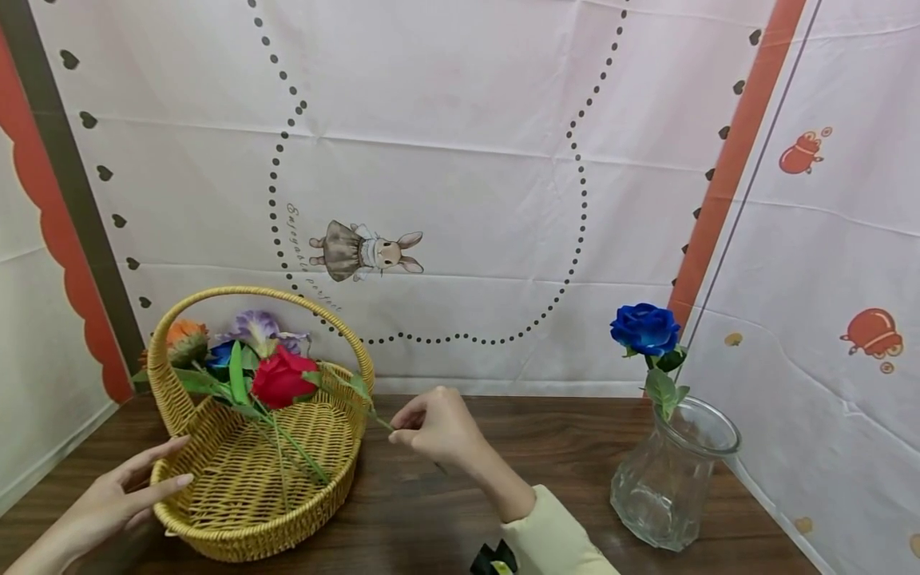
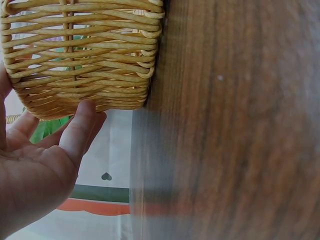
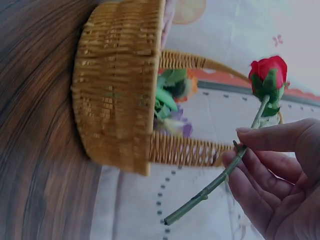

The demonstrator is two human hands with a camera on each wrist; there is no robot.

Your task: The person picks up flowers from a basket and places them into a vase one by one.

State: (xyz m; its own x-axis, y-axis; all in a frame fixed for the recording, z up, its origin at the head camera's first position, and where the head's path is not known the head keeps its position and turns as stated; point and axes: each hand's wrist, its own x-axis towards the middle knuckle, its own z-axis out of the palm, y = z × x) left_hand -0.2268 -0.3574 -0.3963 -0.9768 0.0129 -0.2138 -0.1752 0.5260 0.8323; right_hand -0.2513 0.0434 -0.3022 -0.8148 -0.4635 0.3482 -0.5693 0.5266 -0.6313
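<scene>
My right hand [image 1: 442, 427] pinches the green stem of a red rose [image 1: 283, 378] between thumb and fingertips. The bloom is over the yellow wicker basket [image 1: 262, 531], with the stem's cut end pointing down in the right wrist view, where the rose [image 3: 270, 75] is seen beside the basket [image 3: 115, 90]. My left hand [image 1: 118, 499] rests against the basket's left side near the foot of its handle, fingers fairly straight. From the left wrist view, the left hand [image 2: 50, 155] touches the woven wall [image 2: 85, 65]. Inside the basket lie a purple flower [image 1: 259, 329], an orange flower [image 1: 185, 339] and a blue flower [image 1: 221, 355].
A clear glass vase [image 1: 664, 495] stands on the right of the wooden table [image 1: 532, 447], holding a blue rose [image 1: 645, 329]. Printed cloth [image 1: 460, 160] hangs behind the table. A small dark object [image 1: 494, 557] shows at the bottom edge by the right sleeve.
</scene>
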